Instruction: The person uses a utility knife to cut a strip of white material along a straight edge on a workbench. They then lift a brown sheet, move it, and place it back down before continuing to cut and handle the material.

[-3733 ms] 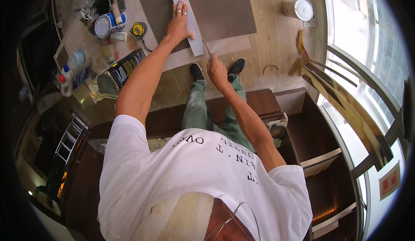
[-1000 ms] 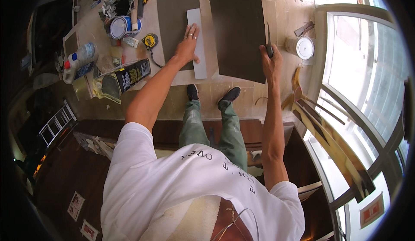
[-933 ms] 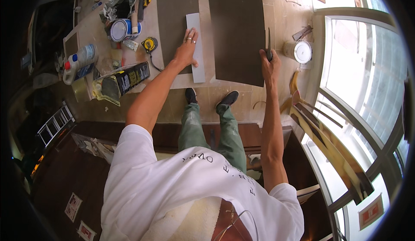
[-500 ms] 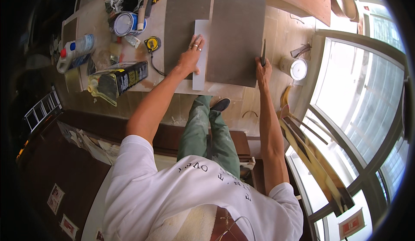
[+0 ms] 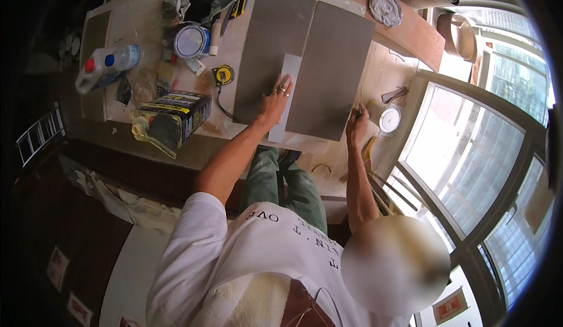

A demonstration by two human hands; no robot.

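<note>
Two grey-brown flat boards lie side by side on the workbench (image 5: pixel 226 104), a left board (image 5: pixel 272 25) and a right board (image 5: pixel 334 63). Along the seam between them rests a narrow pale strip (image 5: pixel 292 64), straight-edged. My left hand (image 5: pixel 277 99) lies on this strip, fingers stretched out and a ring showing. Just off the right board's outer edge, close to its near corner, my right hand (image 5: pixel 356 124) is closed on a slim dark tool (image 5: pixel 360 113). Most of that tool is hidden by the fingers, so its kind cannot be made out.
A yellow tape measure (image 5: pixel 223 75), a rectangular can (image 5: pixel 176 116), a paint tin (image 5: pixel 192 41) and bottles (image 5: pixel 111 66) crowd the left side. To the right stand a white-lidded bucket (image 5: pixel 389 119) and windows (image 5: pixel 457 151). A wooden plank (image 5: pixel 410 31) bearing a rag (image 5: pixel 385 8) lies beyond.
The whole view has shifted and tilted. The light gap between the boards looks narrower. My right hand's tool, pointing away before, now shows far less. My left hand stays on the strip.
</note>
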